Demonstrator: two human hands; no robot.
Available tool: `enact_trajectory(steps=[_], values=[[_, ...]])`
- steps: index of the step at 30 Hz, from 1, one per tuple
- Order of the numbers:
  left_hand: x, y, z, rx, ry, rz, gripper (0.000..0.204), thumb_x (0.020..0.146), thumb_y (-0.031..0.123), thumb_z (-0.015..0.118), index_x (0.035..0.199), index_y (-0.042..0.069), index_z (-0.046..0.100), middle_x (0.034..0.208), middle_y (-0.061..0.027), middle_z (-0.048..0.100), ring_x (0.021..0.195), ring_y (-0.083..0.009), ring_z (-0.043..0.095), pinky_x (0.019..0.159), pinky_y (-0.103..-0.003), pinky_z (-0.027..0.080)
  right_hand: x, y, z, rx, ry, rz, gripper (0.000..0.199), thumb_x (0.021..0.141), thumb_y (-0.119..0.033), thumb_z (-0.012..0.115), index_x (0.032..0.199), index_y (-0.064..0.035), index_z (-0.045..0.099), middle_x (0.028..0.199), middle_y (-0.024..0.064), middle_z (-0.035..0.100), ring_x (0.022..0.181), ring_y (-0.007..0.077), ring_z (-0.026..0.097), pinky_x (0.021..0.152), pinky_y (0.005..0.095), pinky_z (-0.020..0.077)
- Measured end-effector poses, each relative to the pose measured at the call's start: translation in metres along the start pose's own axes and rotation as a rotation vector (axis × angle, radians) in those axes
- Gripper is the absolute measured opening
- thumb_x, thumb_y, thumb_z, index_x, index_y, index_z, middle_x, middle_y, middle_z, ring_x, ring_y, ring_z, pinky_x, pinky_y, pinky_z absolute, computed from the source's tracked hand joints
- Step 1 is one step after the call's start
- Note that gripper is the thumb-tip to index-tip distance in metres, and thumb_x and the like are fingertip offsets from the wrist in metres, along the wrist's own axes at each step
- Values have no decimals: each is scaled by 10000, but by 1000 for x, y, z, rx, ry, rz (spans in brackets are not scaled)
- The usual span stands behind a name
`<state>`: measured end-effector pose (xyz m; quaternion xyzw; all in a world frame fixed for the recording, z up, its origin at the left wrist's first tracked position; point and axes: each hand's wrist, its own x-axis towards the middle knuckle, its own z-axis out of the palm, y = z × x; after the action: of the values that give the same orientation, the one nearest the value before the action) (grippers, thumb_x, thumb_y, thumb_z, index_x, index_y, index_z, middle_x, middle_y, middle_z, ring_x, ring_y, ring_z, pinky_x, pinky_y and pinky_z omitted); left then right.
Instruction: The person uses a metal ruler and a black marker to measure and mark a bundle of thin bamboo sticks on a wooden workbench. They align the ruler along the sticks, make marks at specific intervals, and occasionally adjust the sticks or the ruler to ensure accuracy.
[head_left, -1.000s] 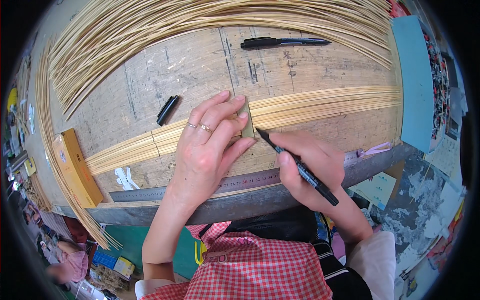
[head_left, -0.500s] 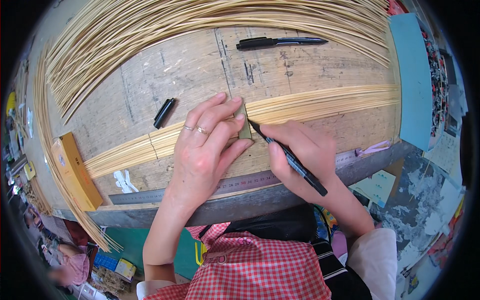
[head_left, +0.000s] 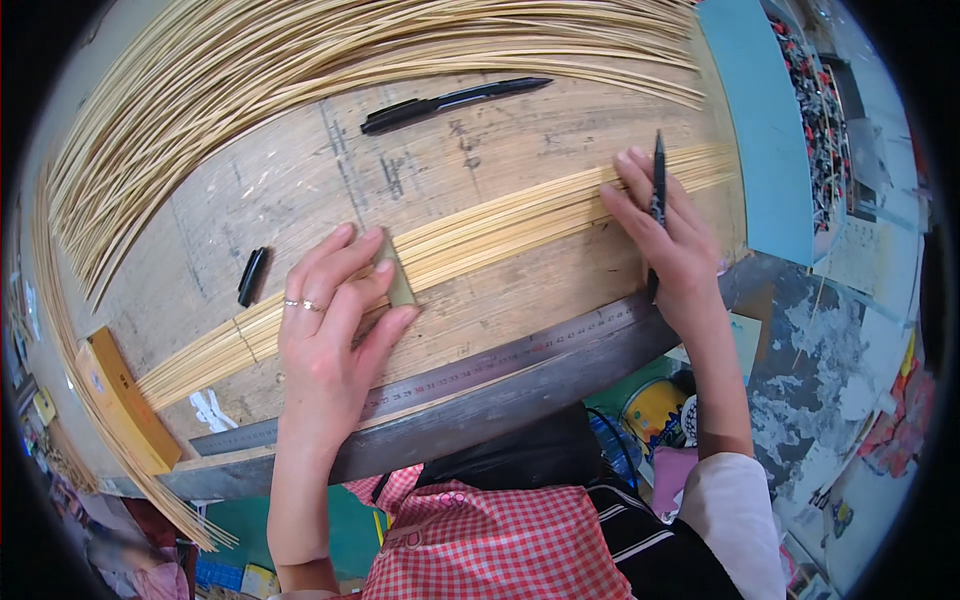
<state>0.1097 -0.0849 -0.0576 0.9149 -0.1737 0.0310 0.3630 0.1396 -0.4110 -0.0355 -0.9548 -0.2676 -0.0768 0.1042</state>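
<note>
A flat band of thin bamboo-like sticks (head_left: 500, 238) lies across the table, crossed near its left part by a dark line. My left hand (head_left: 330, 320), with rings on it, presses on the band and grips a short greenish flat strip (head_left: 401, 286) laid across the sticks. At the band's right part is my right hand (head_left: 680, 235), its fingertips touching the sticks. A black marker (head_left: 659, 185) sits between its fingers, tip pointing away from me. The marker's black cap (head_left: 254, 276) rests left of my left hand.
A large heap of loose sticks (head_left: 250, 110) covers the far side. Before it lies another black pen (head_left: 455, 103). A metal ruler (head_left: 490, 362) runs along the near edge. A yellow box (head_left: 130, 405) stands left, over more sticks; a light-blue box (head_left: 770, 140) stands right.
My right hand has left the greenish strip's edge and moved right along the sticks, turning the marker tip away from me. My left hand still holds the strip. The whole view has shifted.
</note>
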Motion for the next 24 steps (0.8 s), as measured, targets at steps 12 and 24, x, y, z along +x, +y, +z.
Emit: enact_trajectory(steps=[12, 24], values=[[-2, 3, -3, 9, -35, -42, 397, 717, 6, 846, 1074, 9, 672, 1332, -140, 647, 1325, -375, 554, 1102, -477, 460, 0, 7, 4, -68, -23, -125, 347, 811, -28, 660, 1151, 30, 698, 1339, 200, 640, 1243, 357, 624, 970, 405, 573], [32, 34, 20, 141, -62, 85, 361, 757, 101, 833, 1067, 18, 668, 1304, -138, 641, 1286, -370, 569, 1111, -542, 418, -4, 10, 2, -145, -78, -210, 388, 840, -21, 641, 1215, 74, 657, 1315, 261, 631, 1314, 403, 568, 984, 416, 565]])
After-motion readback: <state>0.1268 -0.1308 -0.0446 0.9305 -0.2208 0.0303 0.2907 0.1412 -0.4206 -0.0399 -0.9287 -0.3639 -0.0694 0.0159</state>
